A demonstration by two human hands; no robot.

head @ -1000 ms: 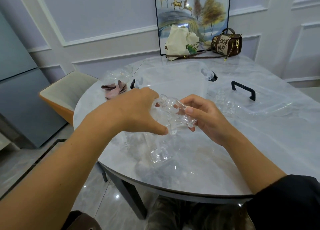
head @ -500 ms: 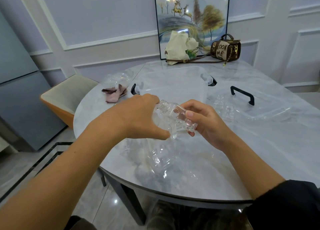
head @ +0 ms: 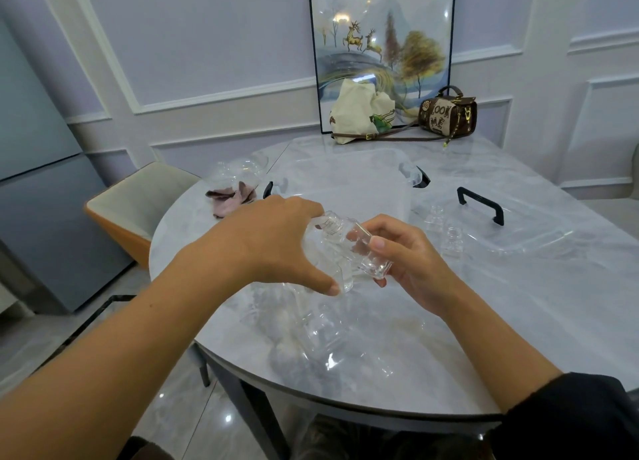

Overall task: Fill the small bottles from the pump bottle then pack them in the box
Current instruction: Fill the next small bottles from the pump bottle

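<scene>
One round marble tabletop (head: pixel 518 321) fills the view, with one framed picture (head: pixel 380 44) leaning on the wall at 12 o'clock and one chair (head: pixel 138 200) at 9 o'clock. One clear box (head: pixel 345 183) stands open on the far half toward 12 o'clock. Its one lid (head: pixel 518 238), with a black handle, lies at 2 o'clock. Two bags sit before the picture: one cream cloth bag (head: pixel 359 113) and one brown handbag (head: pixel 447 113). One clear pump bottle (head: pixel 321 328) stands just below centre, toward 6 o'clock. The left hand (head: pixel 273 241) is curled over its top, thumb pointing down. The right hand (head: pixel 411 262) pinches one small bottle (head: pixel 363 248), tilted, with its neck toward 10 o'clock at the pump. Two more small bottles (head: pixel 453 240) stand by the lid's left edge. One pink cloth (head: pixel 231 196) lies at 10 o'clock
</scene>
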